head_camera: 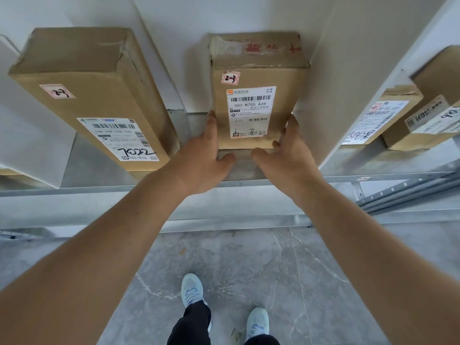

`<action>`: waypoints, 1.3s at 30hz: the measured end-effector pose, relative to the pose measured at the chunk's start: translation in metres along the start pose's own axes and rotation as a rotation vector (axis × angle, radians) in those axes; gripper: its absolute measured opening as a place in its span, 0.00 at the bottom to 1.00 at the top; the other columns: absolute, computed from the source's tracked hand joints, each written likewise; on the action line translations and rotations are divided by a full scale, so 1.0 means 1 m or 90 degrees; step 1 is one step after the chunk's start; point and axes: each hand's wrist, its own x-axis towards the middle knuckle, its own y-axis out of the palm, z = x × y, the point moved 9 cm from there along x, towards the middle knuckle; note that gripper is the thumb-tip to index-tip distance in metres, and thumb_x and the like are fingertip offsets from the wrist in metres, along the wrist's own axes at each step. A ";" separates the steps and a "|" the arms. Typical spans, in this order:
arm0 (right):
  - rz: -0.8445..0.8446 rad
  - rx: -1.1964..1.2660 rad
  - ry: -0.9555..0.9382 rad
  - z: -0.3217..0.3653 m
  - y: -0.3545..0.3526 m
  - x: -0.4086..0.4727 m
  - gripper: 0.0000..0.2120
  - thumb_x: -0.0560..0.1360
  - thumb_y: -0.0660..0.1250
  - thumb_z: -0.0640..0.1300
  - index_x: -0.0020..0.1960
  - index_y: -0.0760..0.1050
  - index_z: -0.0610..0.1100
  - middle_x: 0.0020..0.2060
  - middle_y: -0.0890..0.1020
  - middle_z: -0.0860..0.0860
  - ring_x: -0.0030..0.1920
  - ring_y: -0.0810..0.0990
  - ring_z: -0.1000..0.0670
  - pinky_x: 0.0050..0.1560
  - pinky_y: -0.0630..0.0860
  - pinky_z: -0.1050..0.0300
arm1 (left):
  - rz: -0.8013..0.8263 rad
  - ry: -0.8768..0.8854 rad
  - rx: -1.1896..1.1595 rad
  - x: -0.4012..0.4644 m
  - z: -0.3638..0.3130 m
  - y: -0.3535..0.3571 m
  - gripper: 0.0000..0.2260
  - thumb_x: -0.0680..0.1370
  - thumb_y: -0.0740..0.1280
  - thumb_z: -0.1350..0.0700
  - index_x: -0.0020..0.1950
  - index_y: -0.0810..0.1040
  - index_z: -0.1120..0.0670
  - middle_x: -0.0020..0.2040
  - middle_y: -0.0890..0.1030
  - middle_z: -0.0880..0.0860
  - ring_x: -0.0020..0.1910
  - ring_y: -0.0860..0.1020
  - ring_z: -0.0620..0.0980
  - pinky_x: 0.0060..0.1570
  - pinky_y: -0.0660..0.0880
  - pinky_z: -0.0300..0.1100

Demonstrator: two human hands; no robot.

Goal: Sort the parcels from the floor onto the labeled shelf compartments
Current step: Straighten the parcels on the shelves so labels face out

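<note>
A brown cardboard parcel (258,78) with a white shipping label and a small sticker reading "2-3" stands in the middle shelf compartment. My left hand (201,155) lies along its left side with the fingers straight, thumb at the lower front edge. My right hand (283,155) lies against its right side, fingers nearly straight, thumb near the front bottom edge. Both hands flank the parcel, which rests on the grey shelf board (99,175).
White dividers (159,58) (336,83) wall the compartment on both sides. A long parcel (92,95) marked "7022" fills the left compartment. Two more parcels (388,115) (435,113) sit in the right one. Below are the grey marble floor (249,257) and my shoes.
</note>
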 end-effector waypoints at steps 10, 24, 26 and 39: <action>-0.007 0.004 0.030 0.003 -0.003 -0.017 0.20 0.69 0.62 0.58 0.57 0.74 0.49 0.44 0.82 0.57 0.44 0.79 0.47 0.39 0.72 0.54 | 0.021 -0.030 0.025 -0.029 0.003 -0.006 0.31 0.85 0.61 0.49 0.82 0.54 0.60 0.54 0.80 0.59 0.58 0.79 0.62 0.49 0.69 0.47; 0.088 -0.041 -0.166 0.110 0.035 -0.096 0.13 0.81 0.59 0.47 0.53 0.76 0.38 0.38 0.79 0.43 0.39 0.76 0.41 0.39 0.74 0.46 | -0.027 -0.101 0.079 -0.132 0.035 -0.074 0.24 0.86 0.55 0.42 0.69 0.77 0.59 0.78 0.70 0.60 0.78 0.67 0.62 0.73 0.68 0.51; 0.103 -0.058 -0.167 0.122 0.045 -0.103 0.14 0.81 0.60 0.48 0.56 0.77 0.38 0.41 0.81 0.43 0.41 0.79 0.40 0.37 0.75 0.47 | -0.028 -0.103 0.077 -0.143 0.047 -0.084 0.24 0.86 0.55 0.43 0.72 0.77 0.58 0.79 0.69 0.56 0.77 0.68 0.60 0.73 0.69 0.50; 0.040 -0.182 -0.108 0.156 0.114 -0.099 0.13 0.82 0.62 0.51 0.60 0.70 0.43 0.47 0.77 0.47 0.47 0.72 0.43 0.34 0.64 0.55 | 0.012 -0.093 0.122 -0.127 0.143 -0.140 0.16 0.84 0.60 0.45 0.59 0.77 0.56 0.55 0.83 0.57 0.50 0.81 0.58 0.52 0.80 0.55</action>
